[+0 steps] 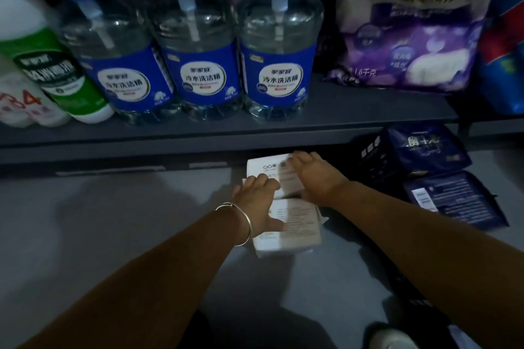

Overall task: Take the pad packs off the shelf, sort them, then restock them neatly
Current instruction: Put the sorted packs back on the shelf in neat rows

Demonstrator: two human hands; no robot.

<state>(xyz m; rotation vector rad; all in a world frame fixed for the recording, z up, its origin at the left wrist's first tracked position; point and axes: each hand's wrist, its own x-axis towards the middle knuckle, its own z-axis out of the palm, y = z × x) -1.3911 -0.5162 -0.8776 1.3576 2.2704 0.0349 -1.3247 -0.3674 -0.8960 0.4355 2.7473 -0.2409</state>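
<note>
Fingers [262, 183] of left hand [256, 198] and right hand [317, 176] lie flat and relaxed on the white pad packs [286, 218] — pressed, not gripped.

Sorting looks approx halfway: white packs are stacked on the grey floor [113, 235] under the shelf edge [198, 133], dark blue packs [425, 156] piled just beside, to the right — restocking not yet done, by the look of it. Dim aisle w/ detergent bottles [204, 65] kept above.

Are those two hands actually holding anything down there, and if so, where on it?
Both hands are on the white pad packs. The right hand lies over the upper pack's top; the left hand is at its left edge. A firm grip cannot be told.
</note>
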